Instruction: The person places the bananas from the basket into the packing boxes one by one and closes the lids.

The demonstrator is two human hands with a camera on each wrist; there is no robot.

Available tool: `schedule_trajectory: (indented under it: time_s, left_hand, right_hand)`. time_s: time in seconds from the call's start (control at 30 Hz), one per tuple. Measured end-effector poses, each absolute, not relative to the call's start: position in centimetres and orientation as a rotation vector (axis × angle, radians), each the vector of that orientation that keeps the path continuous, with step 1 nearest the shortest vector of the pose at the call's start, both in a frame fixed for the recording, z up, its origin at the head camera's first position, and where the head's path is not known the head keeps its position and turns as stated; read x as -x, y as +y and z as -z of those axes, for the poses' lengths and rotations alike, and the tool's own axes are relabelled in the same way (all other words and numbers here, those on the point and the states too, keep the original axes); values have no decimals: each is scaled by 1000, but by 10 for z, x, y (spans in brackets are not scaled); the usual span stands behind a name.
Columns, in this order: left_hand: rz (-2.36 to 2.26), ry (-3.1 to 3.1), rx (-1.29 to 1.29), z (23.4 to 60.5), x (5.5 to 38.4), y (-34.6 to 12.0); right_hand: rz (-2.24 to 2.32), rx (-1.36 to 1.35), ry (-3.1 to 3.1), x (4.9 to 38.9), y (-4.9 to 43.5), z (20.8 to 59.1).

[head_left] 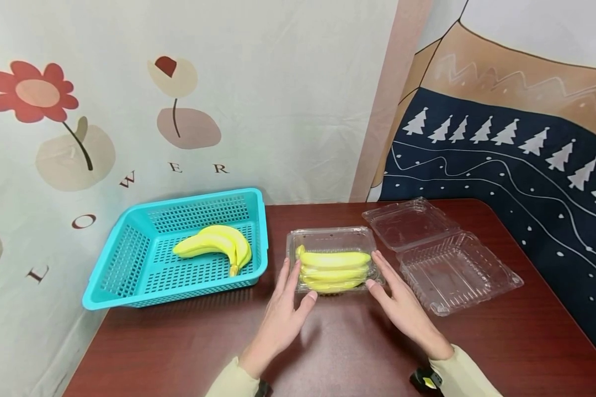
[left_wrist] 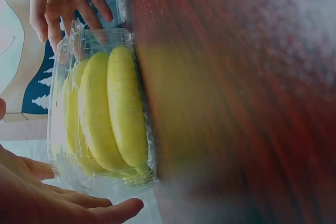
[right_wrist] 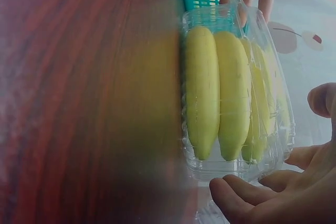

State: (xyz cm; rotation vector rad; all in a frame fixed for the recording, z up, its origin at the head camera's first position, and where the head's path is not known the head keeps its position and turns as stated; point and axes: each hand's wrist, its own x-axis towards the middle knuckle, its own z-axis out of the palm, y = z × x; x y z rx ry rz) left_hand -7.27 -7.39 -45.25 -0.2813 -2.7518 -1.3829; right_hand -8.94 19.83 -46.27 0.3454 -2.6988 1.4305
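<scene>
A clear plastic clamshell box (head_left: 331, 234) with a bunch of yellow bananas (head_left: 334, 274) inside sits on the table, its lid down over them. At the box's left side is my left hand (head_left: 282, 313), its fingers extended along the wall. My right hand (head_left: 403, 309) mirrors it at the right side, fingers likewise extended. In the left wrist view, the bananas (left_wrist: 100, 114) show through the clear wall, and both hands flank the box. The right wrist view has the right-hand fingers (right_wrist: 236, 195) close against the box end; whether they press it cannot be told.
A turquoise basket (head_left: 124, 300) stands at the left, with another bunch of bananas (head_left: 213, 242) in it. To the right lies an unfolded clear clamshell box (head_left: 457, 273) with nothing inside. The brown table (head_left: 338, 353) meets patterned cloth (head_left: 288, 110) at its back edge.
</scene>
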Motion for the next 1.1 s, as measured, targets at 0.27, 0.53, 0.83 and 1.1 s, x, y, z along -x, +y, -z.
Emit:
schedule_trajectory:
  time_s: [0.27, 0.53, 0.83, 1.1]
  left_hand:
    - [1409, -2755, 250, 453, 75, -72]
    - [1425, -2751, 239, 453, 81, -71]
    - [1371, -2729, 229, 455, 94, -67]
    - [1359, -2721, 185, 454, 110, -64]
  right_hand:
    - [-1462, -349, -2685, 94, 195, 462]
    - [-1457, -339, -2694, 102, 192, 462]
    - [-1474, -298, -2736, 118, 185, 460]
    - [-1503, -280, -2732, 133, 181, 456]
